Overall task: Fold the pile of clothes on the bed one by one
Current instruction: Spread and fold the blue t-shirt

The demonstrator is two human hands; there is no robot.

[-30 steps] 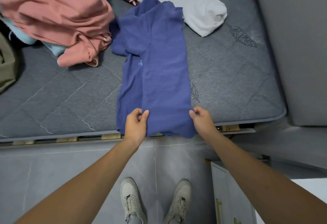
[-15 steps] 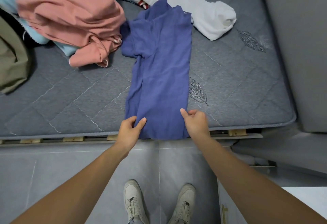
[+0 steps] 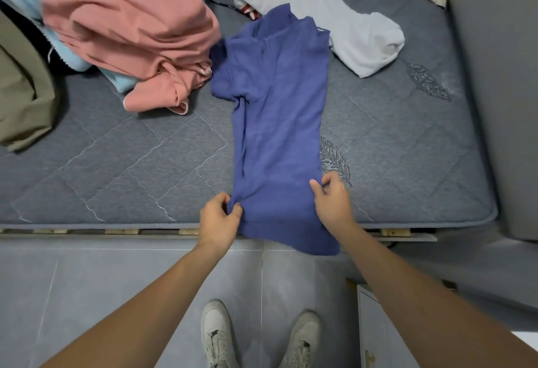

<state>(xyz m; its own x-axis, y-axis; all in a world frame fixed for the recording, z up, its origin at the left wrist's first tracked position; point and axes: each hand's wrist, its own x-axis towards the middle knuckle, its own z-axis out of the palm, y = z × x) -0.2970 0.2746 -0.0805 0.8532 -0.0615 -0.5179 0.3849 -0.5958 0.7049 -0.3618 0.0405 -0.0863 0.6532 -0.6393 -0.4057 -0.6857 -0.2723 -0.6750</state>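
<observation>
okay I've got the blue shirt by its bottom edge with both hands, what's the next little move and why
Probably lift the hem and carry it up toward the collar, folding the blue shirt in half. It already lies as a narrow strip on the mattress, sides folded in, its bottom end hanging over the edge. Your left hand and right hand each pinch a lower side, well placed for that fold.

Blue shirt (image 3: 279, 123) lies lengthwise on the bed, folded narrow, collar end far, hem spilling over the near edge. Behind it sprawls the unfolded pile: pink garment (image 3: 131, 33), white top (image 3: 334, 18).
</observation>
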